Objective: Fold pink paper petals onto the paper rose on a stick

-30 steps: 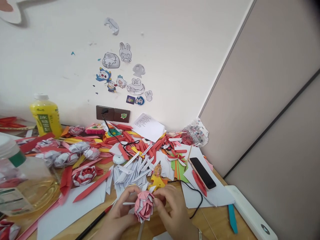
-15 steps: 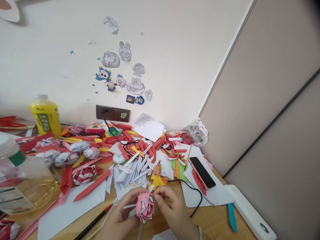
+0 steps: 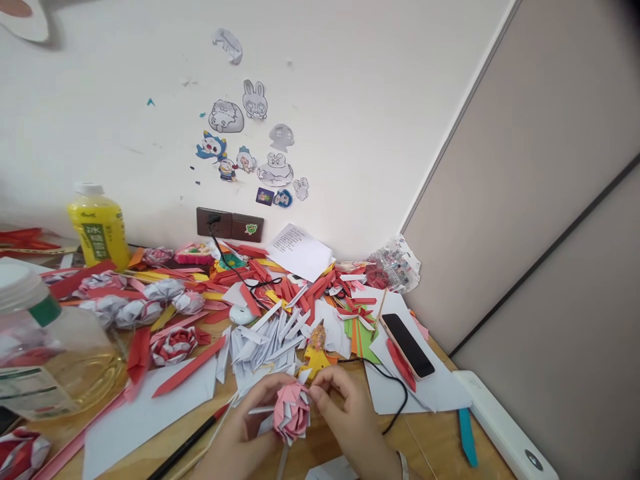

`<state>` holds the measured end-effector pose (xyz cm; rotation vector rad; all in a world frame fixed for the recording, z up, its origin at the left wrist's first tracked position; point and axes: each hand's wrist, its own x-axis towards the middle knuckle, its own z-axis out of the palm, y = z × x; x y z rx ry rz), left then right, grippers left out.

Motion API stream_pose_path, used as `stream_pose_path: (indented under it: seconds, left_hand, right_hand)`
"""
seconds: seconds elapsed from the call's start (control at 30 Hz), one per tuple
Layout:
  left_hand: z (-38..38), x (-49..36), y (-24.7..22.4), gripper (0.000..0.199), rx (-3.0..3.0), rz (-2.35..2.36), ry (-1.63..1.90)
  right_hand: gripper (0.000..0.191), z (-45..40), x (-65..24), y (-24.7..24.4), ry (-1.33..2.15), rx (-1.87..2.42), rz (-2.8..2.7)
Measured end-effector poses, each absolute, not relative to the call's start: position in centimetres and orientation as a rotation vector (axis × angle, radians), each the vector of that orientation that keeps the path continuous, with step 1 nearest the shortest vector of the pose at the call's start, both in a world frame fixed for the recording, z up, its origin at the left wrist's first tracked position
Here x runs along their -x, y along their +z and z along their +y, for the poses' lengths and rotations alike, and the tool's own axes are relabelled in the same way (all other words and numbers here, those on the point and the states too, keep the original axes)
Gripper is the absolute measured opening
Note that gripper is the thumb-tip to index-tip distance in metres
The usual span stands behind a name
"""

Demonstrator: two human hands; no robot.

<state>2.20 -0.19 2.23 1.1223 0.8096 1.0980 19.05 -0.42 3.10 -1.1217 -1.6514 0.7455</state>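
A pink and white folded-paper flower [image 3: 292,412] is held near the table's front edge, with a pale stem running down below it. My left hand [image 3: 245,430] is wrapped round the flower's left side, thumb below and fingers above. At the flower's upper right, my right hand [image 3: 345,417] pinches the tip of a petal between thumb and index finger. Just behind the flower lies a yellow object [image 3: 315,357] with a patterned, pointed top. A heap of white folded paper strips [image 3: 263,343] spreads behind my left hand.
A large clear jar [image 3: 55,347] and a yellow drink bottle [image 3: 100,230] stand at the left. Red strips and paper flowers cover the back. A phone [image 3: 407,345], black cable, white bar [image 3: 510,430] and blue strip [image 3: 467,437] lie at the right; a black pen [image 3: 185,447] lies left.
The whole view has shifted slightly, so things appear a little farther right. My hands keep the same hold on the flower.
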Motion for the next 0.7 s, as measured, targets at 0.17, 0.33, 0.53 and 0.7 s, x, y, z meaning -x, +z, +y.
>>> stream_pose_path:
  seconds: [0.17,0.33,0.53,0.7]
  left_hand:
    - [-0.58,-2.40,2.49,0.040,-1.162,0.846,1.129]
    - [-1.01,-2.20,2.34,0.039,-1.265,0.858,1.168]
    - [-1.01,-1.76,2.29,0.035,-1.351,0.871,1.154]
    - [-1.09,-1.81,2.35,0.034,-1.346,0.877,1.156]
  right_hand:
    - [0.018,-0.72,-18.95,3.03,0.168,1.149,-1.817]
    - [0.018,-0.82,-18.99,3.23,-0.010,1.130,-1.820]
    - [0.021,-0.98,-18.92,3.60,-0.084,1.116,-1.859]
    - [0.020,-1.04,-18.94,3.52,-0.071,1.116,-1.881]
